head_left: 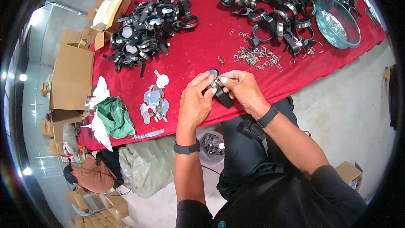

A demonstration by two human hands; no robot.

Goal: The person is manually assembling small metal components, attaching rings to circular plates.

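Observation:
Near the front edge of the red table, both my hands work on a black ring-shaped part with a flat black handle and a grey disc in its ring. My left hand is closed round the ring's left side, thumb near the small metal joint. My right hand pinches at the joint from the right; whatever is between its fingertips is too small to make out. Just beyond lies a heap of small metal clips. Several loose grey discs with tabs lie left of my left hand.
Black ring parts with discs are heaped at far left; more black-and-silver rings lie at far right beside a clear bowl of metal pins. A green bag sits left. Below the edge stands a white bucket. Another person is at lower left.

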